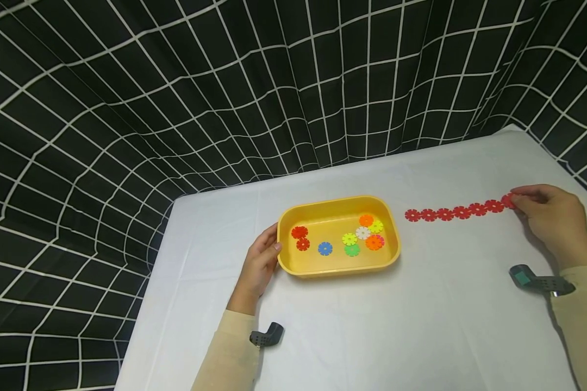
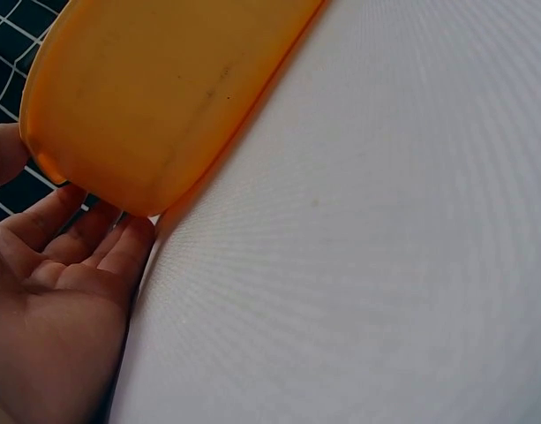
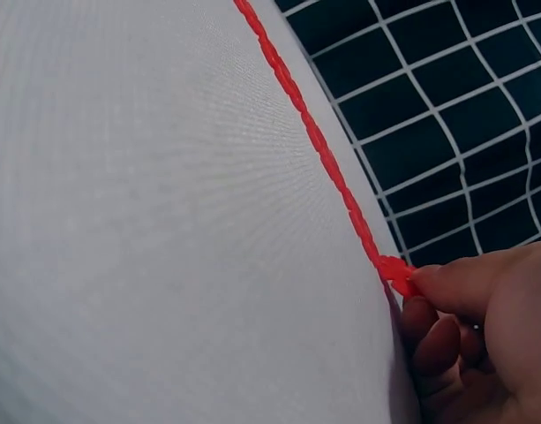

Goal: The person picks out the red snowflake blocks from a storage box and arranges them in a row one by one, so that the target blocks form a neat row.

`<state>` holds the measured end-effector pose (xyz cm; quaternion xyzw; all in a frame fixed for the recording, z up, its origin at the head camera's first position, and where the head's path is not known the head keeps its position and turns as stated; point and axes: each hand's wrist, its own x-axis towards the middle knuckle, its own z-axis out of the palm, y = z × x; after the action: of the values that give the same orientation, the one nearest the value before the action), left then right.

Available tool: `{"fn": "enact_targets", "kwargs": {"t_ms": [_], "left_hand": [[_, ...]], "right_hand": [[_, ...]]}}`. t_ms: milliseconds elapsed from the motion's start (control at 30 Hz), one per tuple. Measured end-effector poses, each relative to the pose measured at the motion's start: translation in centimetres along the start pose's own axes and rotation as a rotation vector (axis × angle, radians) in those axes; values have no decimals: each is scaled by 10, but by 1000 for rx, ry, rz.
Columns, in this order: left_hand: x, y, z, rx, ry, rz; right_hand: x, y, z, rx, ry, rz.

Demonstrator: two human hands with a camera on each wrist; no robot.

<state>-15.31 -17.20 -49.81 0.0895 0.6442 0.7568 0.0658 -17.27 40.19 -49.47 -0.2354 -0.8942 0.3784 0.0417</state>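
Note:
A yellow tray (image 1: pixel 325 225) sits on the white table. My left hand (image 1: pixel 257 267) grips its left end, thumb at the rim and fingers against the outer wall, as the left wrist view also shows. To the tray's right, a row of red notched discs (image 1: pixel 445 214) lies edge to edge. At the row's right end, my right hand (image 1: pixel 550 222) pinches a red notched disc (image 3: pixel 397 275) between thumb and fingers, tilted against the row in the right wrist view. The fingertips partly cover that disc.
Inside the tray lie two red discs (image 1: pixel 301 239) at the left, a blue disc (image 1: pixel 325 248), and several orange, yellow, green and white discs (image 1: pixel 363 233) at the right. A black curtain with a white grid (image 1: pixel 254 98) stands behind the white tabletop (image 1: pixel 372 326).

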Motion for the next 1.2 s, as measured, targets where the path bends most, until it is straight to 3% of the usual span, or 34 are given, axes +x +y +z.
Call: {"fn": "enact_targets", "kwargs": {"t_ms": [567, 767, 933, 1100, 1200], "left_hand": [[0, 0, 0, 1, 3, 0], [-1, 0, 0, -7, 5, -11], [0, 0, 0, -16, 4, -11], [0, -2, -1, -8, 4, -7], [0, -3, -1, -1, 8, -5]], "right_hand": [[-2, -5, -3, 76, 11, 60], [-4, -6, -3, 164, 33, 60], [-9, -10, -3, 313, 27, 1], [-16, -17, -2, 460, -51, -91], [-20, -23, -1, 485, -106, -147]]}}
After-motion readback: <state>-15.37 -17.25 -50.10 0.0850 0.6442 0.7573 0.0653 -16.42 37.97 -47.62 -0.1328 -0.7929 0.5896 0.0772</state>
